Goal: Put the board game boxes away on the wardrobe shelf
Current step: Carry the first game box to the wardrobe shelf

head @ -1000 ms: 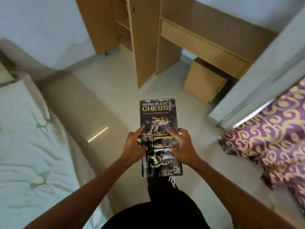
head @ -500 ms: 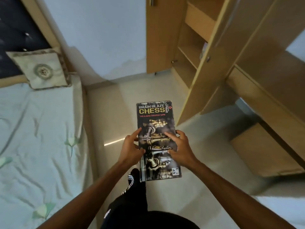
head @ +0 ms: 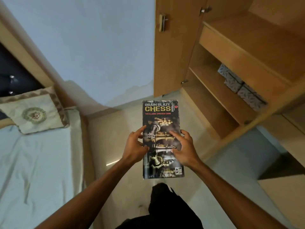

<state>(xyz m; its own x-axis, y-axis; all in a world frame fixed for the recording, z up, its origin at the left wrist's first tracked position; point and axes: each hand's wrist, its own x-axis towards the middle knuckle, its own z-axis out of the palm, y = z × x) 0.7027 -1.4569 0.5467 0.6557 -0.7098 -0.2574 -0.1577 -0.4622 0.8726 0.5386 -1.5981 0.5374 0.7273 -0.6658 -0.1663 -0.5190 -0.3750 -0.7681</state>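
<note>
A black chess game box (head: 160, 111) with gold lettering is held flat in front of me, its long side pointing away. My left hand (head: 134, 146) grips its left edge, thumb on the lid. My right hand (head: 184, 150) grips the right edge, thumb and fingers spread over the cover. The open wooden wardrobe (head: 234, 52) stands ahead to the right, with its shelves (head: 212, 86) showing. The box is well short of the shelves.
Grey patterned boxes (head: 240, 85) sit on a middle wardrobe shelf. The wardrobe door (head: 171, 47) stands open beside the wall. A bed (head: 33, 162) with a cushion (head: 34, 113) fills the left. Pale floor (head: 115, 146) lies between bed and wardrobe.
The view has swung left and up toward the wardrobe, whose shelves now show closer. Both hands keep the same hold on the chess box.
</note>
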